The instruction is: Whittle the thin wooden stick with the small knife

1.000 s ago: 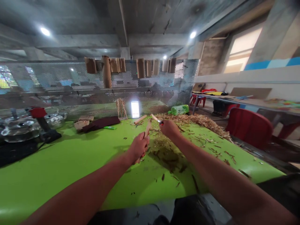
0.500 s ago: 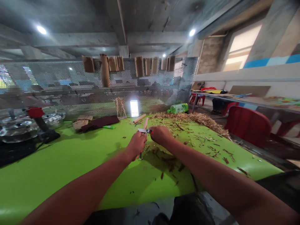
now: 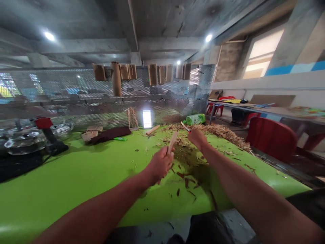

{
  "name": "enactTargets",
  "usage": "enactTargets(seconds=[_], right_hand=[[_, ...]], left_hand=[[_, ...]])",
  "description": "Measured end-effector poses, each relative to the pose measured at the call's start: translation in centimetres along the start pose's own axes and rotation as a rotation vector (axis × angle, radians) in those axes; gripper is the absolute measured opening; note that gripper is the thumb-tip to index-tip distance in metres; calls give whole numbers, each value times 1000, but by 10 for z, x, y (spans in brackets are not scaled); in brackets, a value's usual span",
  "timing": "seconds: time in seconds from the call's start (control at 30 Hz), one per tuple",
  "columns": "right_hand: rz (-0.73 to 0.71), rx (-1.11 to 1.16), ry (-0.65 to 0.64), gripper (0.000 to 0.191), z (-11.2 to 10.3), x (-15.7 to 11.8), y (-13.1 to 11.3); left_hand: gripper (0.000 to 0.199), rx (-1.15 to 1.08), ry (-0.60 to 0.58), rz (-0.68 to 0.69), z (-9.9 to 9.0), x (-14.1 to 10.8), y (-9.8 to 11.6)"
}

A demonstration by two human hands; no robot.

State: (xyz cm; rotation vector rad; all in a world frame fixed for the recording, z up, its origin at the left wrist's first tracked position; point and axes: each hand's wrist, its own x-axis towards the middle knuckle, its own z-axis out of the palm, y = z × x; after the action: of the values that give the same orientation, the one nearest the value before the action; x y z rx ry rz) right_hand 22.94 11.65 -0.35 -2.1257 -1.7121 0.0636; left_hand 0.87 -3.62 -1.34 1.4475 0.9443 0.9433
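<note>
My left hand point(image 3: 161, 165) is closed round a pale wooden stick point(image 3: 173, 140), which juts up and to the right out of the fist. Farther right, my right hand point(image 3: 197, 139) grips a knife point(image 3: 185, 126) by its handle, most of which the fingers hide. Its blade points up and left, apart from the stick. Under both hands, dark bark pieces point(image 3: 186, 183) and pale shavings point(image 3: 182, 139) lie scattered on the green tabletop point(image 3: 83, 183).
Behind the hands lie another wooden stick point(image 3: 153, 130), a lit screen point(image 3: 147, 119) and a green bottle point(image 3: 195, 119). A shavings heap point(image 3: 225, 135) lines the right edge. Left are a dark brown sheet point(image 3: 111, 135), a red-and-black tool point(image 3: 45, 130) and glass pots point(image 3: 24, 142). A red chair point(image 3: 271, 137) stands right.
The knife was across the stick with both hands together. My right hand has swung it away to the right, and my left hand has shifted right and nearer with the stick.
</note>
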Motion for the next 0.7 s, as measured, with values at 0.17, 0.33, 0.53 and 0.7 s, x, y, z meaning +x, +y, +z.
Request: enactTargets(seconds=[0.17, 0.33, 0.53, 0.7], right_hand=[[-146, 69, 35, 38, 16, -20, -30], [-370, -7, -7, 34, 28, -49, -56], [-465, -91, -56, 32, 27, -67, -66], [-486, -123, -86, 34, 23, -73, -69]], left_hand=[[18, -101, 167, -70, -29, 25, -6], [25, -232, 179, -79, -42, 39, -12], [22, -306, 66, -2, -42, 38, -7], [20, -271, 65, 33, -39, 35, -5]])
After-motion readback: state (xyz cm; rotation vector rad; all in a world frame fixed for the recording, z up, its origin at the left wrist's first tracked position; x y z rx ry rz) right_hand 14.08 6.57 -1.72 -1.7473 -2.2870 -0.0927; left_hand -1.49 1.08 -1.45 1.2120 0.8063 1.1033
